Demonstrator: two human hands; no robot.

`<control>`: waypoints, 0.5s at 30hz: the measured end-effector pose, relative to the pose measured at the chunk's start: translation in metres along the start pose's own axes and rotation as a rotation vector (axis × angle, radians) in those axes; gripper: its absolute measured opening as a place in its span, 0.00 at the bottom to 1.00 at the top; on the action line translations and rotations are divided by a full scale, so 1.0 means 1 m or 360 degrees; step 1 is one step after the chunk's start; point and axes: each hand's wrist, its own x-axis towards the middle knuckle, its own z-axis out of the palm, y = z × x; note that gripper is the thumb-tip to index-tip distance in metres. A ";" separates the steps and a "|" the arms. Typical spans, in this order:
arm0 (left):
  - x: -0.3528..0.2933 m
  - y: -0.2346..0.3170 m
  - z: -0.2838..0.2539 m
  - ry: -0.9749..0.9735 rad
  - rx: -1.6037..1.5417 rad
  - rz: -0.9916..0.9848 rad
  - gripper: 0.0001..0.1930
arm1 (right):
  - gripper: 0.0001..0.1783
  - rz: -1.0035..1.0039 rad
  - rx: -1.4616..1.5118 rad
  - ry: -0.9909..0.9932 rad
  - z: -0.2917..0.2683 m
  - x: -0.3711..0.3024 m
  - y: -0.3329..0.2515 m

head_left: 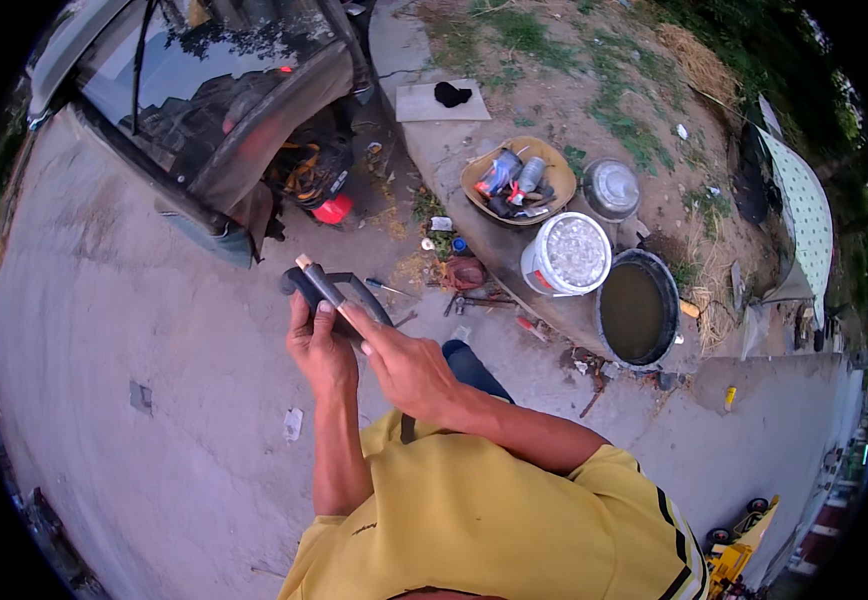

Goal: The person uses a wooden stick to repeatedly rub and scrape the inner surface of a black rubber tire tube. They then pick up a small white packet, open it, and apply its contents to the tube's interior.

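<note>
Overhead, in the head view, the person's left hand [322,352] was closed around a dark grey cylindrical rod with a pale tan tip [324,286], held in front of the yellow shirt [484,500], tip pointing up and left. The right hand [412,372] had its fingers laid against the rod's lower part; whether it gripped could not be told. A black curved piece [359,296] showed just beside the rod. To the right stood a tan basin of cans and tools [555,160], a silver lidded pot [612,190], a white plastic bucket [538,274] and a round black tub of murky water [637,315].
</note>
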 end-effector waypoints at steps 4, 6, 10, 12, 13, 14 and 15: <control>0.007 -0.012 0.029 -0.0168 0.0014 -0.0096 0.17 | 0.32 0.0204 0.0108 0.0029 -0.028 0.057 0.020; 0.014 -0.017 0.043 -0.0162 0.0131 -0.0095 0.18 | 0.31 0.0315 0.0316 0.0095 -0.044 0.087 0.037; 0.044 -0.025 0.046 -0.0199 0.0110 -0.0132 0.19 | 0.29 0.0583 0.0440 0.0273 -0.084 0.096 0.075; 0.061 -0.028 0.051 -0.0254 0.0041 -0.0271 0.20 | 0.27 0.0689 0.0291 0.0362 -0.090 0.083 0.143; 0.067 -0.032 0.056 -0.0278 0.0008 -0.0336 0.20 | 0.27 0.0758 0.0214 0.0392 -0.091 0.075 0.181; 0.070 -0.035 0.064 -0.0268 0.0033 -0.0351 0.21 | 0.26 0.0852 0.0131 0.0395 -0.093 0.064 0.221; 0.074 -0.040 0.071 -0.0247 0.0072 -0.0380 0.22 | 0.26 0.0951 0.0141 0.0475 -0.088 0.048 0.272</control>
